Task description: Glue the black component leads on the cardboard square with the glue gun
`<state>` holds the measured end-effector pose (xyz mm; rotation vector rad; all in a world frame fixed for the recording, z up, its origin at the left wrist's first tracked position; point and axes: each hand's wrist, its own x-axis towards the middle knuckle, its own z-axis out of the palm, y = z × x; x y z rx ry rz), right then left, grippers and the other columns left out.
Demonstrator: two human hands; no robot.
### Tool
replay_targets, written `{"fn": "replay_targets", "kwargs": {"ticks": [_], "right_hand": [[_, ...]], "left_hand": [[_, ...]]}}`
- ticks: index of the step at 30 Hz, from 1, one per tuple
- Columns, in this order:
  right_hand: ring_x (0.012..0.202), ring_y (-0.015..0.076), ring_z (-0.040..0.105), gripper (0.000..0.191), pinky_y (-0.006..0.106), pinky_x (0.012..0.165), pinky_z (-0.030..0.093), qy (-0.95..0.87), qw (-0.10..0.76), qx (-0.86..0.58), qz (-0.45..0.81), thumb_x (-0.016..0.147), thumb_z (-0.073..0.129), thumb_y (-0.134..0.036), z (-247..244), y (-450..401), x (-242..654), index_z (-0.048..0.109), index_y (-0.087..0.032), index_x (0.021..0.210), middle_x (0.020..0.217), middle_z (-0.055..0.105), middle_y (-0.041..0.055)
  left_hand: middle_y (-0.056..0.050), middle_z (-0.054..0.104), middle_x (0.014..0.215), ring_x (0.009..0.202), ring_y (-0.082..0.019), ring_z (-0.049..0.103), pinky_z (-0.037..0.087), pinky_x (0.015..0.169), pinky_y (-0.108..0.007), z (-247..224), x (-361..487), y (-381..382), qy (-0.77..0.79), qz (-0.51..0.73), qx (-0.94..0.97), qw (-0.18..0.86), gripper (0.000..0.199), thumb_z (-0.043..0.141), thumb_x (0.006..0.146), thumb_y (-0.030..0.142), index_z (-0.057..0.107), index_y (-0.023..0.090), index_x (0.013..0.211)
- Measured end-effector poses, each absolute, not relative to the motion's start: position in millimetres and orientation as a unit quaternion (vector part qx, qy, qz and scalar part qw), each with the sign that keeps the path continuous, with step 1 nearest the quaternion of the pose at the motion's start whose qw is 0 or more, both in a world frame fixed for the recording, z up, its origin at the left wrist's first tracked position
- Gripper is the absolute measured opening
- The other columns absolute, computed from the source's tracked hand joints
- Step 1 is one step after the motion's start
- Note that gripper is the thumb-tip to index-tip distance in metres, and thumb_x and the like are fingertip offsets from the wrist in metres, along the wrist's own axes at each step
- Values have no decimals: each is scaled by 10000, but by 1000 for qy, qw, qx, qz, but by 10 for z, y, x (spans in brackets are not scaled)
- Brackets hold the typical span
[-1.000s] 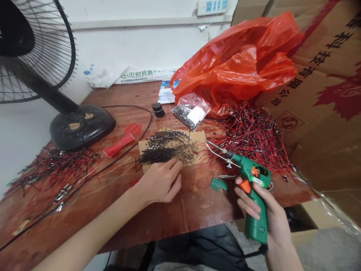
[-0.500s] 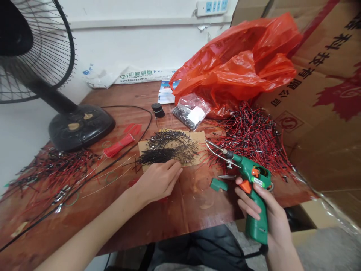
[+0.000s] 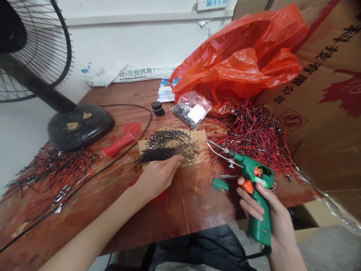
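My right hand [image 3: 265, 207] is wrapped round a green soldering gun [image 3: 260, 199], a finger by its orange trigger. The gun's metal tip points up and left, over the edge of the red wire pile. My left hand [image 3: 159, 175] reaches to the near edge of a cardboard sheet [image 3: 200, 140], its fingers pressed together; whatever they pinch is too small or hidden to make out. On the sheet lie black wires [image 3: 158, 154] in a bundle, more black wires with metal ends behind them, and many tiny dark parts [image 3: 188, 148].
A fan [image 3: 80, 128] stands at the left, near red and black wires [image 3: 56, 169]. A black cable crosses the table. Red-and-black wires [image 3: 251, 139] are heaped at right, by a red plastic bag [image 3: 237, 75] and a large carton [image 3: 318, 150]. A green plastic piece [image 3: 220, 184] lies near the gun.
My left hand has shifted slightly up and forward, its fingertips now over the cardboard's near edge. The soldering gun in my right hand sits slightly farther right in view.
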<state>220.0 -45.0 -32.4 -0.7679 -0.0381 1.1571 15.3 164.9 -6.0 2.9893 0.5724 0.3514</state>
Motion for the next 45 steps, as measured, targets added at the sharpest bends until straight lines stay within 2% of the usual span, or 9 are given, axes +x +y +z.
{"fn": "replay_targets", "kwargs": {"ticks": [5,11,15,20,26,29,33,38,45], "right_hand": [[470,12,205,185,109,365,301,-11,763,-370,530,897,617,-249,-318,-448,2194,717,-127,994,873,596,62],[476,14,283,165,152,370,258,-36,750,-405,523,908,600,-225,-293,-417,2153,720,-149,992,988,633,111],[473,34,308,171,188,388,227,-33,736,-415,534,916,593,-217,-275,-401,2127,726,-137,986,827,600,82],[469,54,286,181,212,404,196,-13,733,-406,545,930,566,-199,-272,-404,2129,730,-153,992,663,516,36],[467,32,282,195,225,395,182,4,732,-413,542,919,578,-200,-267,-406,2142,726,-141,1032,916,640,128],[463,35,287,189,221,396,184,-8,728,-420,543,921,580,-212,-261,-403,2144,728,-158,1027,847,628,103],[459,28,297,188,219,394,185,-10,726,-426,540,918,581,-202,-261,-398,2139,724,-147,1027,896,636,117],[441,53,328,214,224,408,207,-17,711,-428,558,917,598,-228,-274,-401,2133,714,-97,1041,615,490,28],[447,61,340,199,215,409,218,-22,699,-440,563,914,618,-250,-280,-407,2132,710,-100,1008,592,457,8]], "left_hand": [[31,714,917,771,-125,706,497,637,-222,-104,204,1625,209,145,967,28,165,463,995,245,579,198,1102],[26,721,882,762,-111,705,494,648,-201,-164,259,1611,221,181,958,8,151,507,977,249,643,195,1012],[23,709,878,748,-96,692,476,605,-194,-184,274,1617,221,179,959,-2,162,521,969,244,675,202,991],[23,715,912,770,-82,690,489,642,-182,-192,266,1616,207,199,958,10,149,545,955,225,690,200,979],[32,724,875,711,-68,678,477,614,-179,-156,265,1594,200,207,958,-2,150,567,942,212,709,204,989],[30,723,867,704,-74,675,474,611,-190,-146,268,1591,198,207,958,-12,149,574,937,211,716,201,982],[23,718,849,699,-75,671,474,618,-190,-141,274,1589,202,200,959,-9,158,568,939,214,723,197,969],[25,710,837,689,-76,665,466,601,-186,-152,279,1599,220,198,955,11,162,564,941,231,724,210,953],[26,714,869,732,-68,665,508,676,-155,-195,264,1644,240,218,943,73,141,597,923,248,725,212,969]]}}
